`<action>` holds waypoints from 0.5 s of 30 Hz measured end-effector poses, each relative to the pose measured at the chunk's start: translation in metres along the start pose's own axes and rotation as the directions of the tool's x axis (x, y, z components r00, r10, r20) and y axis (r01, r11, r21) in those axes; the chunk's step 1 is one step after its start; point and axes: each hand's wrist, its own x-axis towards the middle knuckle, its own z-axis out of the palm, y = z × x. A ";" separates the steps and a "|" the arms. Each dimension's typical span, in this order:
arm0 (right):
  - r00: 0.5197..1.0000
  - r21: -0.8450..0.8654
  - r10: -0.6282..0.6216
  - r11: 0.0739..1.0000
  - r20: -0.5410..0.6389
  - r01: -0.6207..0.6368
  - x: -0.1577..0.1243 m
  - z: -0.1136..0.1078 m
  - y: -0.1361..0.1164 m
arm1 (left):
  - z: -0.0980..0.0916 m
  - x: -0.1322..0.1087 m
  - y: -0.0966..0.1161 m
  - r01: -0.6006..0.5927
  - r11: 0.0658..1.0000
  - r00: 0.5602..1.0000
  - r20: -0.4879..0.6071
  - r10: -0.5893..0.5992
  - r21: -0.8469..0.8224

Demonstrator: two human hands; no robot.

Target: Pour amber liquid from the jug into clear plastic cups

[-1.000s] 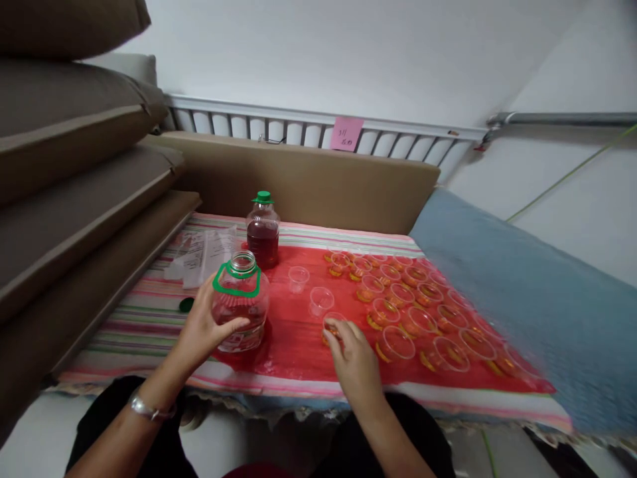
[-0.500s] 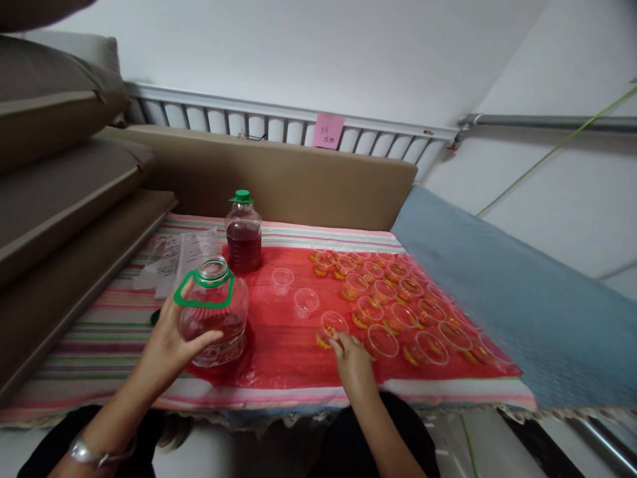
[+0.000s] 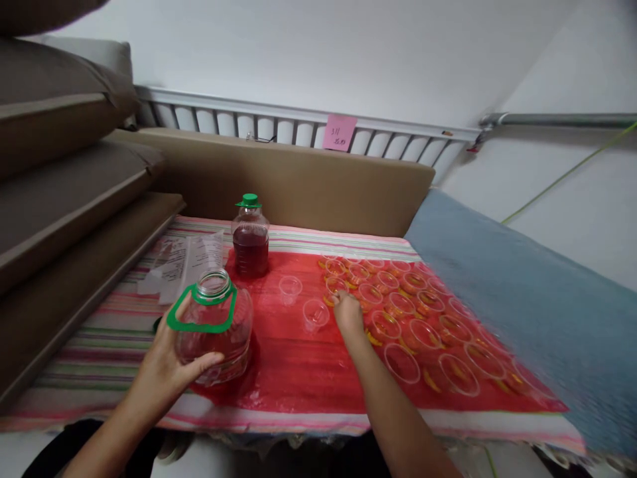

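My left hand (image 3: 166,358) is wrapped around a clear plastic jug (image 3: 236,338) with a green handle ring and an open neck; pale liquid sits low in it. With pinched fingers, my right hand (image 3: 349,315) grips a clear plastic cup (image 3: 337,285) with something yellow at its base, at the left edge of the rows. Several similar cups (image 3: 423,334) stand close together on the red plastic sheet (image 3: 298,372). Between the jug and those rows are two cups apart, a nearer one (image 3: 316,313) and a farther one (image 3: 290,289).
Behind the jug stands a second jug (image 3: 251,249) of dark red liquid with a green cap. Clear bags with printed paper (image 3: 192,262) lie on the striped cloth (image 3: 114,345). Stacked cushions (image 3: 64,192) rise at left, and a brown board (image 3: 298,176) leans against the radiator.
My right hand has carried the cup away from me, from the near side to the far part of the rows. My left hand keeps its hold on the jug. The view shifted slightly.
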 end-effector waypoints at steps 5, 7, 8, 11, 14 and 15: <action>0.998 -0.028 0.028 0.999 0.054 -0.026 0.002 -0.011 -0.007 | 0.000 0.000 0.003 0.007 1.000 1.000 0.005 -0.007 -0.019; 0.999 -0.033 0.033 0.999 0.040 -0.031 -0.009 -0.031 -0.018 | 0.001 0.001 0.006 -0.020 1.000 1.000 0.005 0.020 -0.022; 1.000 -0.004 -0.001 1.000 0.004 0.001 -0.017 -0.043 -0.027 | 0.002 0.001 0.008 -0.037 0.999 0.999 0.011 0.037 -0.023; 0.912 0.253 -0.311 0.890 -0.269 0.378 -0.057 -0.084 -0.064 | 0.005 0.000 0.014 -0.071 0.997 0.997 0.039 0.071 -0.009; 0.671 0.358 -0.580 0.570 -0.462 0.740 -0.106 -0.114 -0.108 | 0.010 -0.003 0.019 -0.087 0.996 0.996 0.036 0.086 0.011; 0.609 0.355 -0.639 0.495 -0.470 0.793 -0.120 -0.119 -0.122 | 0.012 -0.004 0.021 -0.095 0.995 0.995 0.030 0.095 0.007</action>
